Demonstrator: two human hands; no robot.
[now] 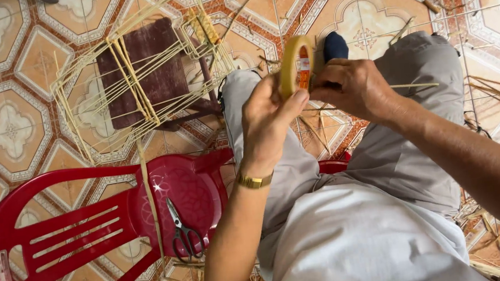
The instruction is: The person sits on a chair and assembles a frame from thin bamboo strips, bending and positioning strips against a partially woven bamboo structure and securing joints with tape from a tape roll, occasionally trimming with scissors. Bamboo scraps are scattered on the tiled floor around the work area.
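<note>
Roll of tape point(291, 63), yellowish ring, held upright on edge above the lap, flat faces turned left and right. Left hand point(270, 123) grips it from below, thumb pressed against the rim, fingers clamped around the ring. Right hand point(352, 88) closes in from the right, fingertips together at the roll's edge, nearer the loose end. A thin bamboo strip point(413, 86) pokes out past the right hand. Further left: glossy red plastic chair point(63, 232) with scissors point(182, 232) on the seat, and an open bamboo frame point(139, 71) on patterned floor tiles point(10, 127).

Red plastic chair point(58, 238) w/ scissors point(184, 232) on seat, bamboo-strip frame point(140, 78) over dark stool, patterned tile floor point(4, 127)
</note>
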